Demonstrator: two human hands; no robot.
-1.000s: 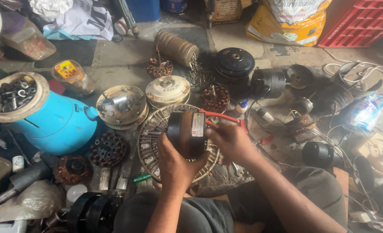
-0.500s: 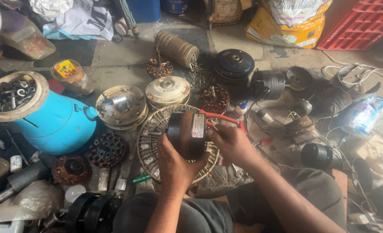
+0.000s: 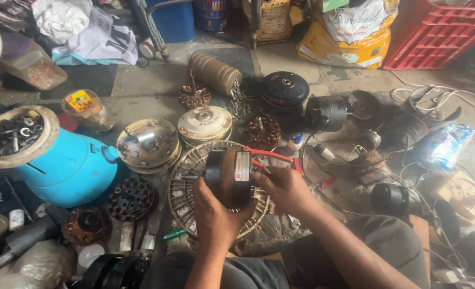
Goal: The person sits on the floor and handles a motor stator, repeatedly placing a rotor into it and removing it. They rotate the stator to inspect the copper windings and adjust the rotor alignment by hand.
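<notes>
I hold a small dark fan motor (image 3: 228, 176) with a pale label upright over a round wire fan guard (image 3: 186, 182) lying on the floor. My left hand (image 3: 214, 217) grips the motor from below and behind. My right hand (image 3: 280, 187) holds its right side, fingers by the label. Red wires (image 3: 272, 156) run from the motor toward the right.
A blue gas cylinder (image 3: 66, 168) with a tray of bolts (image 3: 12, 134) on top stands at left. Cream motor housings (image 3: 204, 123) (image 3: 147, 144), copper-wound stators (image 3: 261, 132) (image 3: 131, 199), black motors (image 3: 285, 88) (image 3: 326, 112), cables, a red crate (image 3: 441, 37) and sacks (image 3: 350, 32) crowd the floor.
</notes>
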